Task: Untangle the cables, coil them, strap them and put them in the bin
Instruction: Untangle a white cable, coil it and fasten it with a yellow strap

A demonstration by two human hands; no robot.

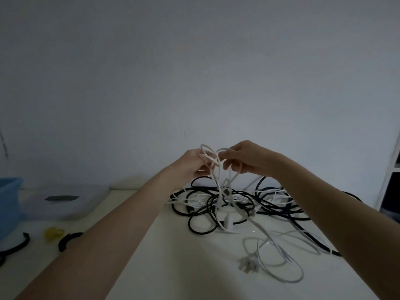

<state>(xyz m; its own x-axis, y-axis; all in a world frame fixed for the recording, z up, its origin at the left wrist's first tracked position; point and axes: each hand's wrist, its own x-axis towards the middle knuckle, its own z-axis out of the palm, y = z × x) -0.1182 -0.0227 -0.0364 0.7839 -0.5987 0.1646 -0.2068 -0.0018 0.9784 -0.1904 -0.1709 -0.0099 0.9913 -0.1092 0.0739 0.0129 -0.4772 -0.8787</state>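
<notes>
Head view shows the white cable (216,167) lifted above the desk (173,256), its upper loops pinched between both hands. Left hand (191,163) has its fingers curled round a few loops; right hand (244,159) pinches the strands just beside it, fingers bent over them. Both grips are narrow and close together, almost touching.

Straight below the grip the white strands hang down twisted round each other and run into the pile (238,202), where black cable (201,226) and white loops cross many times. Down and to the right of the grip a white plug (246,265) lies on the desk with a loose loop beyond it. A small white connector (228,221) sits under the hanging strands.

Far to the left of the grip stand a blue bin (9,204) and a clear lid (65,202), with a yellow clip (53,233) and black straps (69,240) nearer the left forearm.

My judgement: untangling is at an early stage. Pulling upward now could tighten the twist below the hands into a knot, because the strands wrap each other. Lifting may also drag the black cable up, or sweep the plug off the near edge.
</notes>
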